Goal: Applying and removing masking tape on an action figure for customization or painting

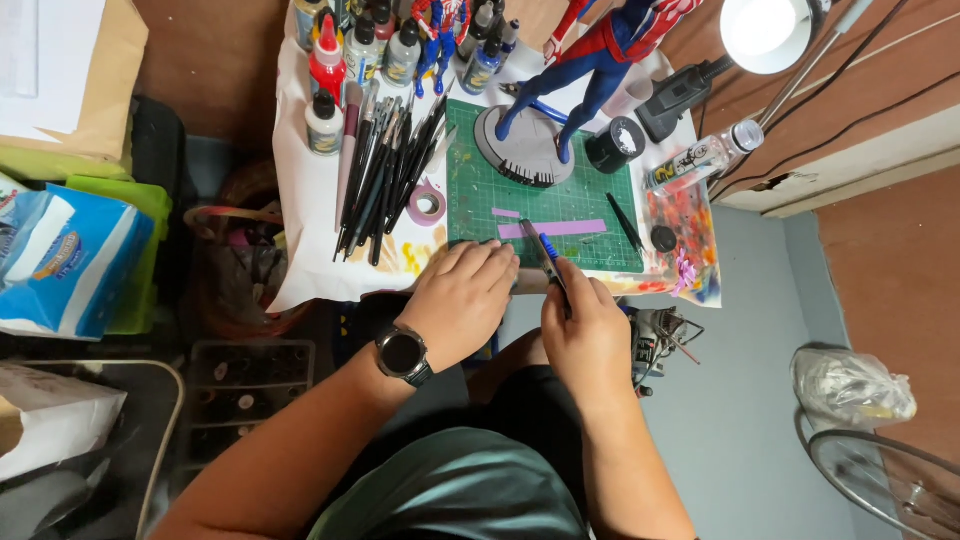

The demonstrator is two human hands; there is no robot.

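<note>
The green cutting mat (pixel 580 210) lay on the counter (pixel 300 200), its near edge hidden under both hands. The left hand (pixel 462 295) pressed flat and open; the right hand (pixel 585 325) gripped a blue-handled knife (pixel 545 258), blade tip indistinct beside purple tape strips (pixel 552 229)

Both forearms extend forward, converging at the hands. Left hand (pixel 465 300) palm-down, fingers flat and together, pressing down, watch on the wrist. Right hand (pixel 585 330) just beside it, fingers curled in a pinch grip around a thin tool held upright, knuckles up.
</note>
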